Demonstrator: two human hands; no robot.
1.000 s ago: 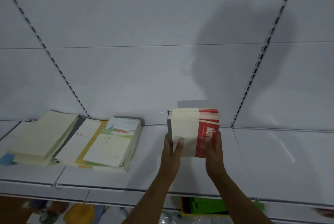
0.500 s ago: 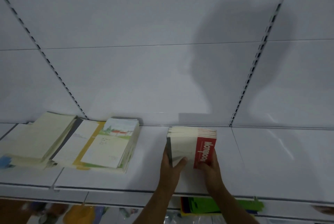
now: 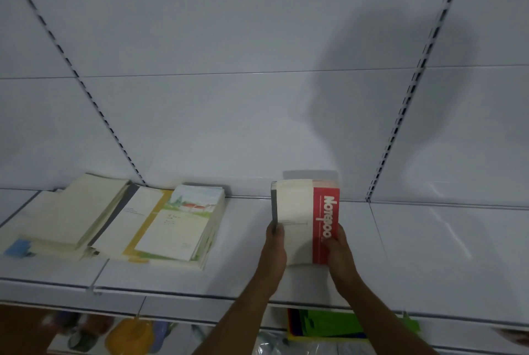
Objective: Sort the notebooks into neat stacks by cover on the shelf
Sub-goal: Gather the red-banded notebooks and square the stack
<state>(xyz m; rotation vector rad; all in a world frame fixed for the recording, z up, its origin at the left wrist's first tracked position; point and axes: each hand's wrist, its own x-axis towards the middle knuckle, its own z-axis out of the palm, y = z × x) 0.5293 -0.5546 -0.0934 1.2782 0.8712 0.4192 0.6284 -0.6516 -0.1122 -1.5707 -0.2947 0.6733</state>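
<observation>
A cream-and-red bundle of notebooks point(image 3: 306, 220) is gripped at its sides by the left hand point(image 3: 274, 243) and right hand point(image 3: 337, 251), on the white metal shelf point(image 3: 429, 254). Squaring and release are judged next.

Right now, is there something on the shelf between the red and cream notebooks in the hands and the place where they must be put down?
Nothing visible blocks it. The stack of red-and-cream notebooks, held by the left hand and right hand, is over bare white metal shelf. The landscape-cover notebook stack lies apart, to the left.
</observation>
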